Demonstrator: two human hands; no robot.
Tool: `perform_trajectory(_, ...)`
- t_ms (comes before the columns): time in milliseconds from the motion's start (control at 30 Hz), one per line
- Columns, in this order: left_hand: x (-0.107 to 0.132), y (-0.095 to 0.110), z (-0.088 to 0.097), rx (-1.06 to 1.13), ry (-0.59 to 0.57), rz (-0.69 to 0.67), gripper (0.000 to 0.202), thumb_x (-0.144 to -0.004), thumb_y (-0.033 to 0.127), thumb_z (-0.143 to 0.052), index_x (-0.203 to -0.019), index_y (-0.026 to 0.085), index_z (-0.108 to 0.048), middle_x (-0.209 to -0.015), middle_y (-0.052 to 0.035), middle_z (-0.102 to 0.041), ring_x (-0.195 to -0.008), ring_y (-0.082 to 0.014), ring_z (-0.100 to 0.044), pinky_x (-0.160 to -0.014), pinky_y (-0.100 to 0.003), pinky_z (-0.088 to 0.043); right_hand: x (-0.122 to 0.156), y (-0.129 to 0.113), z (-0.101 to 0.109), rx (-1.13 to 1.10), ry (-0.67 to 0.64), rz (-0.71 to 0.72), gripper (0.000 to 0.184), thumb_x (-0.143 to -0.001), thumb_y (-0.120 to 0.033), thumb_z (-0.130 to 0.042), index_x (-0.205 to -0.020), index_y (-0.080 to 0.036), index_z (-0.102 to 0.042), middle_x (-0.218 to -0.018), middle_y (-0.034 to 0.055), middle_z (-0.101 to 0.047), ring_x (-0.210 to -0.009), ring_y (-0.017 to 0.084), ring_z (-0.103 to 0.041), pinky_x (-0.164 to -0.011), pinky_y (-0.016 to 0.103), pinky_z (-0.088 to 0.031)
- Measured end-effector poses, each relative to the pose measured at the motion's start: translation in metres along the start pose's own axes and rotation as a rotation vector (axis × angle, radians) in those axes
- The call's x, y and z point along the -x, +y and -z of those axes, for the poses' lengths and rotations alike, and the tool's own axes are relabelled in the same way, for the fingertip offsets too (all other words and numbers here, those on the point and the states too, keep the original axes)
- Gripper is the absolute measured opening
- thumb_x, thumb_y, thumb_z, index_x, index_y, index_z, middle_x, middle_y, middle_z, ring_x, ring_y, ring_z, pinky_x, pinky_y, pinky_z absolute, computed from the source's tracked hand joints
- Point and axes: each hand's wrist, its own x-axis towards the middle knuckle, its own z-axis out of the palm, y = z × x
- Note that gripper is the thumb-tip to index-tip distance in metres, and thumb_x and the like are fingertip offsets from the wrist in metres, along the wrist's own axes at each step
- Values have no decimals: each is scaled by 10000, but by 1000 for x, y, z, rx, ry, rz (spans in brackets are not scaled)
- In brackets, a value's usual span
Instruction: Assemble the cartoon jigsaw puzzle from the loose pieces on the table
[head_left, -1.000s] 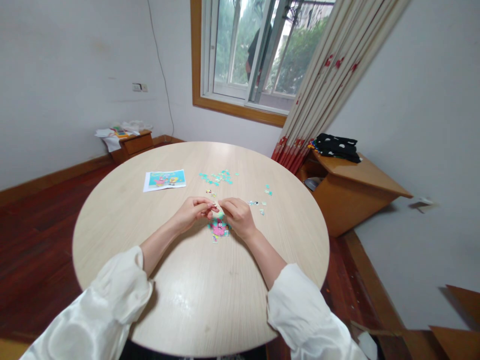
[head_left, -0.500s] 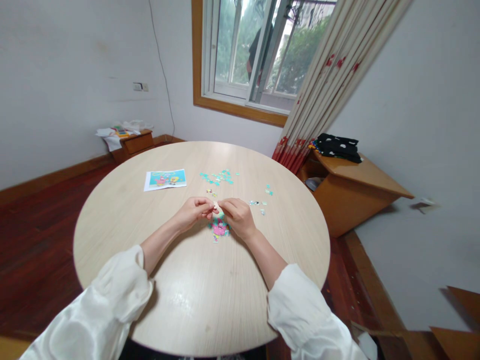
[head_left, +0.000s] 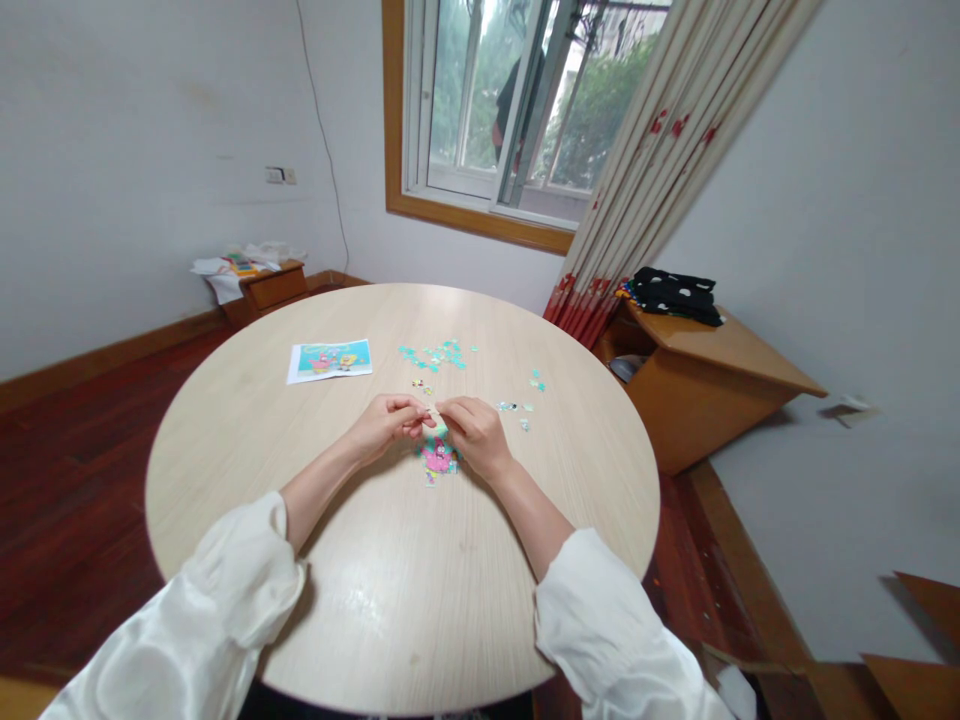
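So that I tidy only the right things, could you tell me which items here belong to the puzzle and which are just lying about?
In use: left hand and right hand pinching a small piece; pink joined patch beneath them; loose teal pieces; picture sheet; round table.
Lying about: black spotted cloth on the wooden cabinet; papers on the low stand; curtain.

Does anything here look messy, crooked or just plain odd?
Nothing is spilled or broken. Loose puzzle pieces lie scattered across the round table, apart from the pink assembled patch between the left hand and right hand. The wooden cabinet by the curtain looks slanted, though the lens may cause that.
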Motion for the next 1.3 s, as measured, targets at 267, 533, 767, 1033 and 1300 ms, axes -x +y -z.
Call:
perform_trajectory(267,-3,-4,3,-171,206,-182,330,-630,374,-737,-873,151,-725,-802,-58,-689,-621,-128,-529,-607,-268,-416,-6,-17,-4,-639,29,-585,208,-780,-367,-599,-698,-175,-602,-596,-1,-615,-530,115,-556,-537,247,-464)
perform_trajectory(533,-1,-4,3,-303,138,-321,281,-672,385,-725,-842,164,-754,-904,-91,-691,-817,-194,-589,-726,-319,-450,-15,-21,1,-1028,-8,-904,403,-548,-519,-753,-632,-175,-561,-477,-45,-559,-377,58,-439,-396,198,-373)
perform_trajectory(767,-1,-6,1,-479,178,-437,254,-676,347,-723,-869,183,-746,-826,-70,-674,-673,-148,-508,-601,-272,-399,-13,-18,2,-1135,-51,-974,391,-518,-474,-787,-610,-163,-569,-410,-57,-515,-351,46,-403,-369,170,-288)
perform_trajectory(1033,-4,-8,7,-544,226,-436,232,-691,342,-711,-860,184,-736,-778,-49,-654,-629,-142,-465,-615,-271,-381,-13,-4,11,-1104,-150,-919,418,-621,-557,-682,-680,-147,-627,-460,-40,-563,-352,41,-387,-394,188,-287)
perform_trajectory(1300,-17,-14,45,-666,479,-342,147,-612,308,-735,-665,176,-701,-634,-20,-620,-574,-150,-458,-602,-282,-348,-2,26,20,-677,-118,-867,240,-642,-382,-659,-615,-151,-597,-474,-34,-531,-443,79,-436,-455,213,-324)
